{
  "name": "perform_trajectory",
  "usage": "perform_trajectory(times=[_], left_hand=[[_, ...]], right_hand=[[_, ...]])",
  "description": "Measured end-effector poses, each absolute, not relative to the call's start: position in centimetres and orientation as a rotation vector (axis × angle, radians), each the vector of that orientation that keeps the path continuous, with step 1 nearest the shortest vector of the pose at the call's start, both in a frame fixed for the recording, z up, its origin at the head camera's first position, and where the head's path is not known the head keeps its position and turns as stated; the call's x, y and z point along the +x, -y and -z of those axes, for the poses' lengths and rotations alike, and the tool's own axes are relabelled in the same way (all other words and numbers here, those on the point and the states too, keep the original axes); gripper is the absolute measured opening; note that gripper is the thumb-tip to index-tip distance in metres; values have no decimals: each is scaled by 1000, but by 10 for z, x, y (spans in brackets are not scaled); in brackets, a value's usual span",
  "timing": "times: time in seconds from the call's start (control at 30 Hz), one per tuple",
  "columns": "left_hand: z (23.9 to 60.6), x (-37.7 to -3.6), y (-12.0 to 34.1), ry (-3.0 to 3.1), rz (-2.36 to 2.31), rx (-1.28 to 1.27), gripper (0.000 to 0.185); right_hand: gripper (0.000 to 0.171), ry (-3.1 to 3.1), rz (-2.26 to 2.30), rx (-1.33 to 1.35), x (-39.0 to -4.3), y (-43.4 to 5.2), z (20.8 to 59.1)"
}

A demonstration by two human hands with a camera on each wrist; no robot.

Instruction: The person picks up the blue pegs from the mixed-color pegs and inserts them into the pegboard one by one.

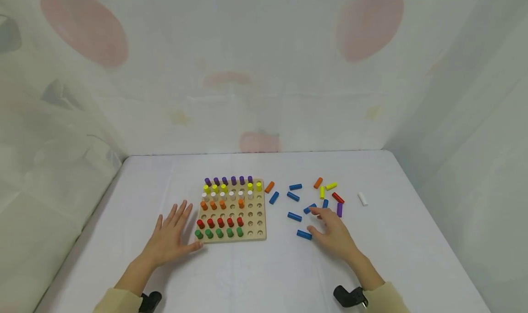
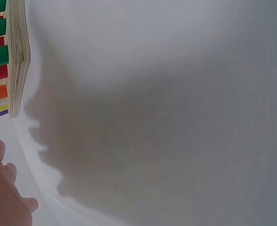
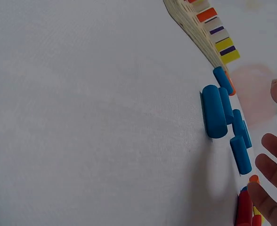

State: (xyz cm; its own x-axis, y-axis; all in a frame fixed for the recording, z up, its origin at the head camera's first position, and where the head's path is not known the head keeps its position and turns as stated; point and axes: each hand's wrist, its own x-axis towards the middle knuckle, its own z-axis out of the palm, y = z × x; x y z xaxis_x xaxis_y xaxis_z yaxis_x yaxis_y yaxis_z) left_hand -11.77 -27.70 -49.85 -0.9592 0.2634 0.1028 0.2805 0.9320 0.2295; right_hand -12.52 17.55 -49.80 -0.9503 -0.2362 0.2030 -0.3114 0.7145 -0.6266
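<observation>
- left hand flat on the white table, fingers spread and straight, holding nothing; thumb tip touches the front-left corner of the wooden pegboard
- pegboard sits mid-table, well apart from every table edge; back rows hold purple, yellow and white pegs, then three orange plus one more, then red and green rows in front; right-hand columns are mostly bare holes
- right hand hovers low over the loose pegs right of the board, fingers relaxed and slightly spread, gripping nothing
- nearest to it: blue peg just beside the thumb, another blue peg at the fingertips, purple peg just right of them
- more loose pegs scattered further back: blue ones, orange peg by the board's right edge, yellow, red, and a white peg off alone to the right
- right wrist view: blue pegs lying on their sides, fingers clear of them
- bare cloth in front of both hands and along the table's left, right and back edges; curtain walls close on three sides
</observation>
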Motion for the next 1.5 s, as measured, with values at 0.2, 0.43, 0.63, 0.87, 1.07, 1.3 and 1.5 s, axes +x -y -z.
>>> perform_trajectory(times=[0.2,0.43,0.63,0.87,1.07,1.3,1.5], left_hand=[[499,-117,276,3068,359,-413,107],[503,-119,276,3112,351,-418,106],[505,-122,275,3140,378,-412,107],[506,-122,272,3177,491,-374,105],[509,-122,270,3183,482,-371,104],[512,-124,268,3186,465,-366,105],[515,-125,265,3187,474,-355,105]], right_hand=[[48,2825,-1066,460,-120,-170,499],[44,2844,-1079,453,-116,-167,504],[38,2850,-1097,453,-115,-165,510],[36,2823,-1128,490,-115,-163,510],[35,2867,-1116,477,-115,-161,512],[32,2887,-1094,475,-114,-161,514],[33,2875,-1094,484,-114,-162,515]])
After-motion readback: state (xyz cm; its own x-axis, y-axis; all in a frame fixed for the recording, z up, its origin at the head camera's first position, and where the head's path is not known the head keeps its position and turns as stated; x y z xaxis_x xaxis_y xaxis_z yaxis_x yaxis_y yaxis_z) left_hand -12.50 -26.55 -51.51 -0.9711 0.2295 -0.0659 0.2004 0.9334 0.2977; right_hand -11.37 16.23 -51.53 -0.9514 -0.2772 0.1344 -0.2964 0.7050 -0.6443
